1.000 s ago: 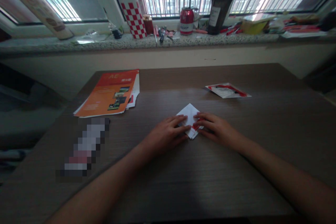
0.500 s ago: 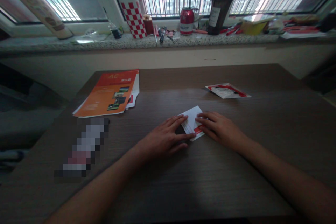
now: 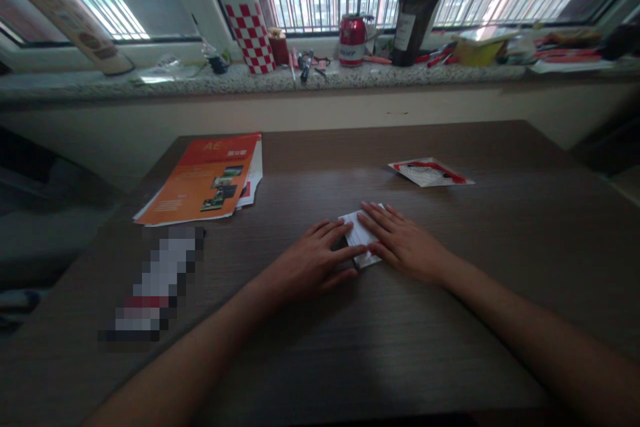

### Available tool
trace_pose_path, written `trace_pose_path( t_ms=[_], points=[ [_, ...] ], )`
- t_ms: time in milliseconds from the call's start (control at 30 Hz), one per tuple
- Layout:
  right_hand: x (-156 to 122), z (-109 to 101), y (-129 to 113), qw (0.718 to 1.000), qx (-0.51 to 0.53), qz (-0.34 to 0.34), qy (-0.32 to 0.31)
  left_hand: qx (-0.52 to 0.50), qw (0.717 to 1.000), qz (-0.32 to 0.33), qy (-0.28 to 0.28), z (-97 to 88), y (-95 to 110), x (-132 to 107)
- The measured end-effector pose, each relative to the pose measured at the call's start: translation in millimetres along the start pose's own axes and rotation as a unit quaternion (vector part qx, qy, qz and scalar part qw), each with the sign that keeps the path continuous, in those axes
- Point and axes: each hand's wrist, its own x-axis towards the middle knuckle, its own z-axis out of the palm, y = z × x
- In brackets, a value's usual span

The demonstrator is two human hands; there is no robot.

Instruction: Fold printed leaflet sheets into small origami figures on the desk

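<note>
A small folded white paper with red print (image 3: 359, 235) lies flat on the brown wooden table (image 3: 450, 320). My left hand (image 3: 313, 263) rests flat beside it, its fingers stretched out and touching the paper's left edge. On the other side, my right hand (image 3: 403, 243) lies flat over the paper's right part, with fingers extended and pressing it down. Most of the paper is hidden beneath the two hands.
An orange brochure stack (image 3: 205, 180) lies at the table's left. A red-and-white printed sheet (image 3: 430, 172) sits further back on the right. A blurred-out object (image 3: 155, 283) is at the near left. The stone windowsill holds a red can (image 3: 352, 40), a checkered bottle (image 3: 247, 13) and a dark cup (image 3: 410, 20).
The paper has been folded down from a raised diamond shape to a smaller flat piece. My right hand has slid left over it, and both hands now press it flat.
</note>
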Motion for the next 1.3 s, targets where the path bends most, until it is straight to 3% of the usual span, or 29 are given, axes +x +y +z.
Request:
trace_pose_path(
  t_ms=[333, 533, 1100, 1300],
  points=[
    [2.4, -2.9, 2.3, 0.999, 0.023, 0.018, -0.029, 0.02, 0.992, -0.115, 0.057, 15.5, 10.9, 11.2],
    [1.7, 2.5, 0.9, 0.999, -0.007, 0.031, -0.023, 0.008, 0.99, -0.126, 0.066, 19.3, 12.6, 11.9],
    [3.1, -1.2, 0.5, 0.997, -0.022, 0.066, -0.039, 0.026, 0.987, -0.158, 0.023, 14.7, 15.9, 15.0],
    [0.5, 2.1, 5.5, 0.994, -0.041, 0.095, -0.023, 0.03, 0.987, -0.153, 0.04, 15.6, 15.5, 14.1]
  ],
)
